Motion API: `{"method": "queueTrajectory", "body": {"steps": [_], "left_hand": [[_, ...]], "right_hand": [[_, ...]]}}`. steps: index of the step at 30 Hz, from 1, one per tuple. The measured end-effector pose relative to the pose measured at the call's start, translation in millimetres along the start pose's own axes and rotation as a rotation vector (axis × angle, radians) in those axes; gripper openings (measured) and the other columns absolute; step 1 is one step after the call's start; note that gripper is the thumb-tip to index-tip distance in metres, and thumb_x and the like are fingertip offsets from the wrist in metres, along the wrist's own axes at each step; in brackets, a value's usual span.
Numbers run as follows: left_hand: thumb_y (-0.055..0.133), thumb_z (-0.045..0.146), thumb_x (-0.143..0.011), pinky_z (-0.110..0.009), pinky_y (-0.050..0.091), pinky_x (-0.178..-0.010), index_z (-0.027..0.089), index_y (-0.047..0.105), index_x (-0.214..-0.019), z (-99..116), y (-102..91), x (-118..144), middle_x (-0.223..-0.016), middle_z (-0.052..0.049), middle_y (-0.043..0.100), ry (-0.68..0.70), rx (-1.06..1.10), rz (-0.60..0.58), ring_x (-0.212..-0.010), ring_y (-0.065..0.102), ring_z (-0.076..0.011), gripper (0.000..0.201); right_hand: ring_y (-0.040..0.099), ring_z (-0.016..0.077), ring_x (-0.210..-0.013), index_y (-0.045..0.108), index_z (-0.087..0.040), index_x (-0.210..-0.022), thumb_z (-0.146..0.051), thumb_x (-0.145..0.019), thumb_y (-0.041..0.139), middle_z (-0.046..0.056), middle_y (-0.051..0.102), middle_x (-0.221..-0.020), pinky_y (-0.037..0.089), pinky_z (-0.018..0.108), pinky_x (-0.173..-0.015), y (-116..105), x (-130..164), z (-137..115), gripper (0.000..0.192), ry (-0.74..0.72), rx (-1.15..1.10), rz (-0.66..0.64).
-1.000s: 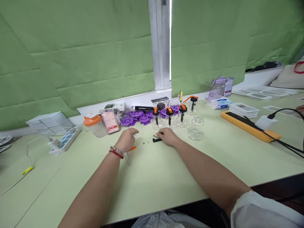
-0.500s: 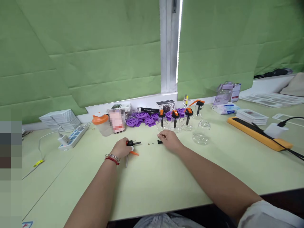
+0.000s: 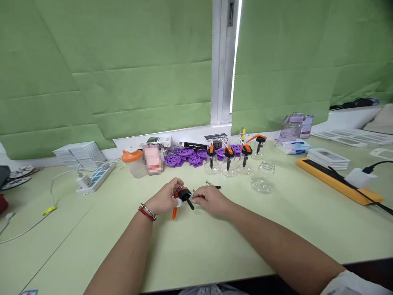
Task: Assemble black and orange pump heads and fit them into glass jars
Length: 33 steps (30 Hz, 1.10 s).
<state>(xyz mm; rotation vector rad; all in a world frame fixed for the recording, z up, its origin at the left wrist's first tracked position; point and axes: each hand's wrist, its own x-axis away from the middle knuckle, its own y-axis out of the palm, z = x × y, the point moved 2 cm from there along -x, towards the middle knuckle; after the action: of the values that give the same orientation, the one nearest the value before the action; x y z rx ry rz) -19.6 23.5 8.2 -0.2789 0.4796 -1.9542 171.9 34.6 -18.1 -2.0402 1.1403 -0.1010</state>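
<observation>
- Centrally, your left hand (image 3: 164,199) is closed around a pump head (image 3: 183,195) — black cap, orange trigger — lifted just off the table (image 3: 215,246).
- Your right hand (image 3: 211,200) meets it from the other side, fingertips pinched at the black stem; whether they hold a small part is too fine to tell.
- Step in hand, as judged: fitting a piece onto the pump head, both hands together at mid-table.
- Just beyond the right hand lie a spring (image 3: 209,183) and a black part (image 3: 217,187), loose on the table.
- Behind them stand three capped jars (image 3: 227,164); one open jar (image 3: 264,177) sits to the right, without a pump.
- Next move calls for a steady left grip and fine alignment from your right fingertips.
</observation>
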Motion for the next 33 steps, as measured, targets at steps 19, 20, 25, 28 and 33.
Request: {"method": "queueTrajectory", "body": {"steps": [19, 20, 25, 28, 33], "left_hand": [[0.055, 0.007, -0.06, -0.029, 0.045, -0.078, 0.019, 0.068, -0.099, 16, 12.9, 5, -0.098, -0.005, 0.058, 0.12, -0.086, -0.254, -0.08, 0.055, -0.0154, 0.043], [0.055, 0.007, -0.061, -0.029, 0.045, -0.078, 0.019, 0.068, -0.099, 16, 12.3, 5, -0.097, -0.005, 0.058, 0.12, -0.072, -0.261, -0.081, 0.055, -0.0157, 0.042], [0.058, 0.01, -0.063, -0.03, 0.045, -0.078, 0.016, 0.067, -0.095, 13, 9.7, 6, -0.095, -0.006, 0.063, 0.111, -0.006, -0.317, -0.08, 0.056, -0.0165, 0.034], [0.061, 0.012, -0.063, -0.032, 0.046, -0.079, 0.016, 0.067, -0.095, 11, 8.2, 6, -0.095, -0.007, 0.065, 0.093, 0.038, -0.368, -0.083, 0.058, -0.0187, 0.033], [0.065, 0.014, -0.059, -0.034, 0.047, -0.08, 0.016, 0.068, -0.09, 10, -6.0, 9, -0.093, -0.007, 0.065, 0.077, 0.062, -0.379, -0.082, 0.059, -0.0206, 0.03]], "right_hand": [[0.034, 0.0061, -0.049, 0.056, -0.014, -0.063, -0.045, -0.074, 0.064, -0.005, 0.049, -0.054, 0.025, 0.021, -0.049, 5, 2, 10, 0.034, 0.33, -0.643, -0.172], [0.033, 0.0054, -0.047, 0.056, -0.014, -0.064, -0.046, -0.072, 0.067, -0.005, 0.049, -0.054, 0.023, 0.021, -0.048, 6, 3, 10, 0.035, 0.36, -0.697, -0.189], [0.034, 0.004, -0.045, 0.058, -0.013, -0.069, -0.042, -0.065, 0.074, -0.006, 0.05, -0.052, 0.021, 0.02, -0.046, 9, 4, 9, 0.033, 0.413, -0.869, -0.231], [0.033, 0.0036, -0.043, 0.058, -0.013, -0.068, -0.033, -0.067, 0.07, -0.005, 0.052, -0.052, 0.02, 0.02, -0.044, 11, 5, 7, 0.023, 0.442, -0.918, -0.251], [0.031, 0.0034, -0.039, 0.055, -0.015, -0.068, -0.027, -0.067, 0.061, -0.004, 0.053, -0.054, 0.016, 0.02, -0.042, 12, 0, 8, 0.013, 0.434, -0.949, -0.073]]}}
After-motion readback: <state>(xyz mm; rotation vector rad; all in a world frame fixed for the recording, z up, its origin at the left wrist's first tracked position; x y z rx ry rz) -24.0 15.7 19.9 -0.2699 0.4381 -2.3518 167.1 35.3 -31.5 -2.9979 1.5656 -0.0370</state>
